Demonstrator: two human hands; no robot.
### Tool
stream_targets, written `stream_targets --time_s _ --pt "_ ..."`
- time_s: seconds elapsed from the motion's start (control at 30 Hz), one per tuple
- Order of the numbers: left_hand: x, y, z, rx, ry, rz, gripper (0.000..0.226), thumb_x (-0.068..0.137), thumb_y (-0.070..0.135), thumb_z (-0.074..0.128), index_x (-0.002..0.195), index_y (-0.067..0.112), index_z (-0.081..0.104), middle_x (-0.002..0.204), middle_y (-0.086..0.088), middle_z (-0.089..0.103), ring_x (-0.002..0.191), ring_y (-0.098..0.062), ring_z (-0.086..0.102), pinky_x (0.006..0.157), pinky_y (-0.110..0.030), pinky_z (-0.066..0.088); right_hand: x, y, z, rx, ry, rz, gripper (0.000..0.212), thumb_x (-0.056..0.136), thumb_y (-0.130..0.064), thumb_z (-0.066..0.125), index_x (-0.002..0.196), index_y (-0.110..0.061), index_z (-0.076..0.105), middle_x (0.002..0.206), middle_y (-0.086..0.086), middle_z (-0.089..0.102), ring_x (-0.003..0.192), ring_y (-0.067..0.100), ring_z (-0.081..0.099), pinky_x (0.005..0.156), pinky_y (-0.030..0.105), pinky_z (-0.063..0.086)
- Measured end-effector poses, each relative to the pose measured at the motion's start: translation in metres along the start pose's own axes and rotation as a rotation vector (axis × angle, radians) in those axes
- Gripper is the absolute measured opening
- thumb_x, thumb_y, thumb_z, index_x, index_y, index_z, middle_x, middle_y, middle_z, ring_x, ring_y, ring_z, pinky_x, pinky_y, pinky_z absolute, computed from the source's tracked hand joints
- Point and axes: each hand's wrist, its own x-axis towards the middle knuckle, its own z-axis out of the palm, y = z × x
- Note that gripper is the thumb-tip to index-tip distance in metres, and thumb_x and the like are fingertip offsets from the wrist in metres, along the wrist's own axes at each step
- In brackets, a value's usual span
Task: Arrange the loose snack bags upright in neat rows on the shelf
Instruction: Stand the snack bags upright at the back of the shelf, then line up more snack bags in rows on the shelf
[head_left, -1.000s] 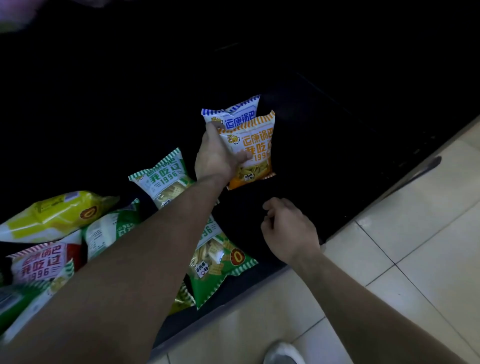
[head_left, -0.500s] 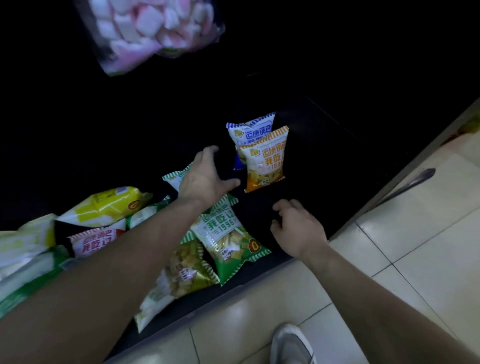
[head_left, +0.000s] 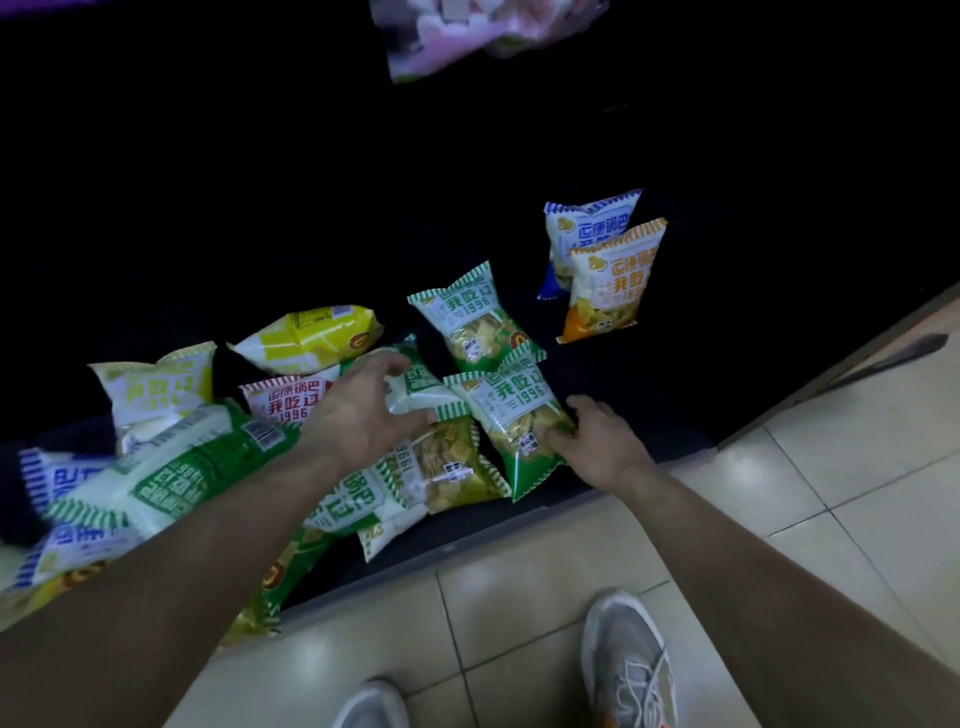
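Two snack bags stand upright at the right of the dark shelf (head_left: 649, 415): a blue one (head_left: 587, 228) behind and an orange one (head_left: 613, 291) in front. Loose bags lie in a heap from the middle to the left. My left hand (head_left: 363, 415) reaches over the heap, fingers and thumb curled round the end of a green-and-white bag (head_left: 423, 387). My right hand (head_left: 597, 441) pinches the right edge of a green bag (head_left: 514, 415) lying near the shelf's front. Another green bag (head_left: 475, 317) lies just behind it.
A yellow bag (head_left: 311, 338), a red bag (head_left: 285, 402) and several green and blue ones lie piled at the left. A bag of pink marshmallows (head_left: 483, 36) hangs above. The tiled floor (head_left: 831, 493) and my shoes (head_left: 628, 665) are below the shelf edge.
My left hand let go of the upright orange bag and came back left to the heap. My right hand moved forward onto a green bag. The view swung left.
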Motion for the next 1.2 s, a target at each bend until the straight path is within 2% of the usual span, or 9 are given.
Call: stream_targets --time_s 0.2,0.33,0.43,0.57,0.7,0.8,0.93,1.07,1.2 --pt "0.019 -0.003 0.007 -0.043 -0.005 0.022 0.068 0.078 0.059 0.072 0.134 0.033 0.044 0.129 0.010 0.052 0.113 -0.012 0.052 0.089 -0.034 0.048 0.028 -0.012 0.009 0.126 -0.110 0.058 0.096 0.083 -0.055 0.071 0.154 -0.013 0.022 0.147 0.010 0.046 0.129 0.029 0.049 0.100 0.038 0.043" --pt "0.022 -0.005 0.009 -0.040 0.003 0.047 0.067 0.080 0.056 0.071 0.135 0.031 0.044 0.129 0.009 0.052 0.114 -0.012 0.051 0.088 -0.030 0.045 0.031 -0.007 0.008 0.116 -0.158 0.084 0.081 0.061 -0.063 0.082 0.125 -0.023 0.052 0.121 0.001 0.064 0.109 0.024 0.061 0.097 0.043 0.048" --pt "0.019 -0.005 0.010 -0.032 -0.006 0.050 0.066 0.080 0.055 0.072 0.135 0.031 0.044 0.131 0.009 0.051 0.115 -0.011 0.051 0.088 -0.029 0.044 0.028 -0.010 0.012 0.074 -0.173 0.046 0.086 0.037 -0.074 0.078 0.110 -0.029 0.065 0.113 -0.001 0.066 0.107 0.022 0.061 0.096 0.041 0.050" --pt "0.016 -0.002 0.008 -0.045 -0.025 0.061 0.066 0.080 0.056 0.072 0.135 0.031 0.045 0.133 0.009 0.051 0.116 -0.011 0.051 0.088 -0.030 0.044 0.021 -0.008 0.005 0.135 -0.093 0.046 0.081 0.052 -0.053 0.091 0.117 -0.026 0.052 0.121 0.005 0.049 0.108 0.020 0.050 0.082 0.033 0.046" --pt "0.015 0.005 0.004 -0.052 -0.014 0.069 0.068 0.078 0.059 0.071 0.135 0.031 0.044 0.133 0.010 0.051 0.118 -0.010 0.050 0.086 -0.027 0.041 0.007 0.007 -0.013 0.260 0.028 -0.041 0.076 0.054 -0.044 0.094 0.114 -0.031 0.050 0.104 -0.014 0.064 0.096 0.006 0.062 0.068 0.023 0.047" --pt "0.015 0.018 0.002 -0.127 -0.043 0.085 0.080 0.072 0.064 0.073 0.138 0.033 0.041 0.136 0.012 0.050 0.119 -0.004 0.045 0.090 -0.024 0.036 -0.007 0.014 -0.025 0.335 0.041 -0.121 0.087 0.055 -0.041 0.094 0.127 -0.040 0.045 0.106 -0.022 0.067 0.098 -0.004 0.061 0.076 0.020 0.046" --pt "0.015 0.048 0.000 -0.287 -0.214 0.116 0.098 0.061 0.065 0.080 0.144 0.038 0.035 0.141 0.020 0.046 0.126 0.000 0.038 0.100 -0.026 0.033 -0.019 0.017 -0.036 0.367 -0.011 -0.214 0.100 0.053 -0.038 0.096 0.135 -0.049 0.040 0.110 -0.027 0.067 0.103 -0.007 0.061 0.086 0.022 0.048" --pt "0.015 0.077 0.011 -0.365 -0.325 0.133 0.087 0.055 0.058 0.086 0.131 0.038 0.050 0.128 0.018 0.053 0.123 -0.001 0.046 0.094 -0.020 0.038 -0.027 0.017 -0.043 0.362 -0.064 -0.267 0.098 0.053 -0.033 0.097 0.127 -0.062 0.039 0.112 -0.031 0.065 0.105 -0.009 0.060 0.086 0.021 0.047" --pt "0.019 0.095 0.018 -0.293 -0.322 0.158 0.091 0.053 0.057 0.089 0.133 0.040 0.050 0.136 0.012 0.054 0.124 -0.003 0.047 0.093 -0.021 0.037 -0.030 0.022 -0.046 0.370 -0.093 -0.275 0.103 0.054 -0.033 0.096 0.136 -0.051 0.038 0.114 -0.027 0.065 0.107 -0.008 0.060 0.092 0.024 0.048"
